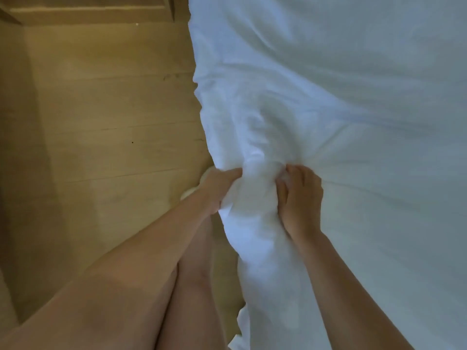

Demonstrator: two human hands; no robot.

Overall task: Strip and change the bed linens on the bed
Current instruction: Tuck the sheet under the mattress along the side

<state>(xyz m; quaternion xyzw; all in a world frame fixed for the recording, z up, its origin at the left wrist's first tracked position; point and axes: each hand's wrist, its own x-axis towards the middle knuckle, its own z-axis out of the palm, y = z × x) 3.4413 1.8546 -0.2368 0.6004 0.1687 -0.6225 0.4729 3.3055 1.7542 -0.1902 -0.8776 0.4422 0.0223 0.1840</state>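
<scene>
A white sheet (341, 102) covers the bed across the right half of the view, wrinkled toward its left edge. Both hands hold one bunched fold of it at the bed's side. My left hand (217, 188) grips the bunch from the left, fingers buried in the cloth. My right hand (300, 198) grips the same bunch from the right, fingers curled into the fabric. Folds radiate from the gathered spot across the sheet. The mattress underneath is hidden.
A light wooden plank floor (106, 127) fills the left half beside the bed. A wooden baseboard or furniture edge (88, 13) runs along the top left. My bare leg (194, 286) stands close against the bed's side, below the hands.
</scene>
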